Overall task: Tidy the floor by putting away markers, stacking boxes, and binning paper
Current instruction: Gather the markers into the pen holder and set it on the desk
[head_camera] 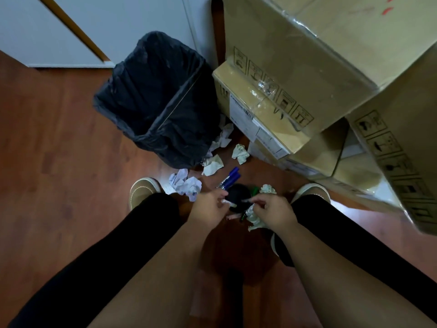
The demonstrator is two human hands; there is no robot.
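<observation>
Both hands low over a round black pen cup (238, 194) on the brown wood floor (59, 162); left hand (208, 205) fingers pinching a pale marker (229, 203) at the cup's rim; right hand (272, 213) fingers curled, pinch on a second pale marker (246, 200) likely, blur hides it. Blue markers (230, 177) stick out of the cup just beyond the left fingers. Risks: two hands crowding one small cup, a knock tips it and spills markers; crumpled white paper (254, 218) under the right fingers could get dragged in; more paper wads (212, 165) lie beyond, beside the black-lined bin (151, 102); stacked cardboard boxes (295, 74) lean, a bump may topple them.
</observation>
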